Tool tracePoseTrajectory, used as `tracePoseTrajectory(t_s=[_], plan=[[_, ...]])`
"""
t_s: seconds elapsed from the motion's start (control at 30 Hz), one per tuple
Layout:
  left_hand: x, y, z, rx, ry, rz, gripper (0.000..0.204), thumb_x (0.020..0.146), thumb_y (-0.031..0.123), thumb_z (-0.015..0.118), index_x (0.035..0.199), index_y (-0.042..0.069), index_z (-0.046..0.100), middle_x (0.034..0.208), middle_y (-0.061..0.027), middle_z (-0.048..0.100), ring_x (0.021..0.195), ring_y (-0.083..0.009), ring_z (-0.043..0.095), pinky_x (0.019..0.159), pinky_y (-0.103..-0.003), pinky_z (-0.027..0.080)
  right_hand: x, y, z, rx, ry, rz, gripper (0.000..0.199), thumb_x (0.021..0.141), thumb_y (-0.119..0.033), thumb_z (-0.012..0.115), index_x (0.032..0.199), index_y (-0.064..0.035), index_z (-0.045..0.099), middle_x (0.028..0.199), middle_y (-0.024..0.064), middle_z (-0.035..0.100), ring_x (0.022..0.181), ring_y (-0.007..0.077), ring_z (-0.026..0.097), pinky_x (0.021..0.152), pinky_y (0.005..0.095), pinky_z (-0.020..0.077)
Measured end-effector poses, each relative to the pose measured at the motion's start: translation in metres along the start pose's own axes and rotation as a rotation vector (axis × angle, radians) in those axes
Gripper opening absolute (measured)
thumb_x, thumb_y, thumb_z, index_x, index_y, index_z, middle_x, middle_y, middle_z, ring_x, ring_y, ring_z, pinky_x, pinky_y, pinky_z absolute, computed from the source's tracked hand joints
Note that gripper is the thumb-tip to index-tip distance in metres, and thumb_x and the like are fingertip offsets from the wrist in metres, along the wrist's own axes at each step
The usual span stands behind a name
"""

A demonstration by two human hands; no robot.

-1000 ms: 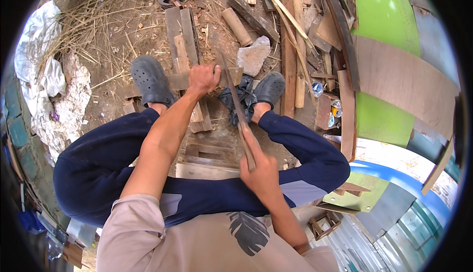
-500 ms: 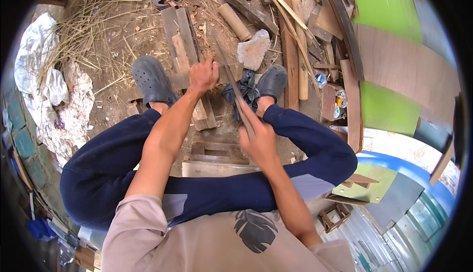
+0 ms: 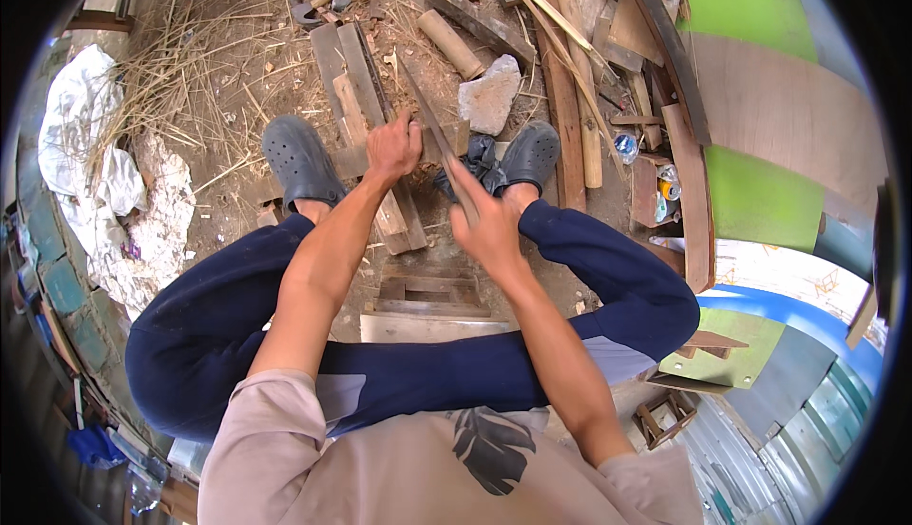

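My left hand [image 3: 393, 148] is closed round a crosswise wooden piece [image 3: 350, 161] that lies over two long boards [image 3: 328, 74] on the ground. The fingers hide its middle; its other end shows right of the fist. My right hand [image 3: 487, 232] grips a long, narrow, tapering blade [image 3: 432, 124] at its near end. The blade points away and to the left, its side close to the right end of the crosswise piece. Whether it is a knife or a saw I cannot tell. A black plastic bag [image 3: 481, 166] lies by my right foot.
My feet in grey clogs [image 3: 302, 159] flank the boards. A pale stone [image 3: 489, 97], a bamboo piece [image 3: 450, 44] and long timbers [image 3: 563, 78] lie ahead and right. Dry straw [image 3: 209, 59] and a white sheet [image 3: 76, 135] are at left; a wooden frame [image 3: 427, 287] sits close to me.
My right hand and the blade have moved forward, away from me, and slightly left. The left hand keeps its hold in nearly the same place. The whole view has shifted slightly.
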State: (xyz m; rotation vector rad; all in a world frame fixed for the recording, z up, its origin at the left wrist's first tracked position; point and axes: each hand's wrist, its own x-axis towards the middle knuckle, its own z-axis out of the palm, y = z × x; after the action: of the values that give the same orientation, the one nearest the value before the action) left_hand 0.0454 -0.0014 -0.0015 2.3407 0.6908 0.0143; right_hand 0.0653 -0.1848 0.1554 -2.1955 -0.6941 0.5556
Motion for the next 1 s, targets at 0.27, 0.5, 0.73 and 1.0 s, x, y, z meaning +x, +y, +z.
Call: tracePoseTrajectory(t_s=[0.27, 0.5, 0.73, 1.0], plan=[[0.006, -0.007, -0.009, 0.013, 0.099, 0.018, 0.028, 0.096, 0.029, 0.048, 0.102, 0.004, 0.059, 0.076, -0.0271, 0.067, 0.072, -0.0482, 0.065, 0.071, -0.058, 0.049, -0.122, -0.069, -0.082, -0.022, -0.075, 0.137, 0.072, 0.077, -0.002, 0.063, 0.147, -0.0155, 0.053, 0.121, 0.0252, 0.067, 0.095, 0.0426, 0.070, 0.078, 0.0451, 0.0584], [0.010, -0.009, -0.004, -0.009, 0.045, 0.001, 0.027, 0.097, 0.029, 0.049, 0.099, 0.005, 0.061, 0.075, -0.0275, 0.067, 0.071, -0.0488, 0.065, 0.071, -0.058, 0.049, 0.039, 0.006, -0.003, 0.046, -0.127, 0.199, 0.064, 0.081, -0.009, 0.063, 0.144, -0.0218, 0.056, 0.091, 0.0289, 0.068, 0.078, 0.0457, 0.067, 0.070, 0.0478, 0.0570], [0.008, -0.012, -0.003, 0.049, 0.063, -0.041, 0.026, 0.096, 0.028, 0.049, 0.100, 0.006, 0.061, 0.074, -0.0281, 0.066, 0.070, -0.0485, 0.064, 0.071, -0.059, 0.048, -0.125, -0.050, -0.072, -0.032, -0.043, 0.160, 0.075, 0.076, -0.005, 0.066, 0.147, -0.0207, 0.053, 0.115, 0.0175, 0.073, 0.094, 0.0404, 0.071, 0.080, 0.0444, 0.0593], [0.008, -0.013, 0.001, 0.029, 0.057, -0.060, 0.027, 0.095, 0.028, 0.048, 0.101, 0.006, 0.062, 0.075, -0.0271, 0.067, 0.071, -0.0486, 0.065, 0.071, -0.059, 0.047, 0.009, 0.019, 0.015, 0.011, -0.081, 0.162, 0.069, 0.080, -0.010, 0.064, 0.146, -0.0266, 0.054, 0.098, 0.0260, 0.070, 0.078, 0.0433, 0.069, 0.070, 0.0500, 0.0567]])
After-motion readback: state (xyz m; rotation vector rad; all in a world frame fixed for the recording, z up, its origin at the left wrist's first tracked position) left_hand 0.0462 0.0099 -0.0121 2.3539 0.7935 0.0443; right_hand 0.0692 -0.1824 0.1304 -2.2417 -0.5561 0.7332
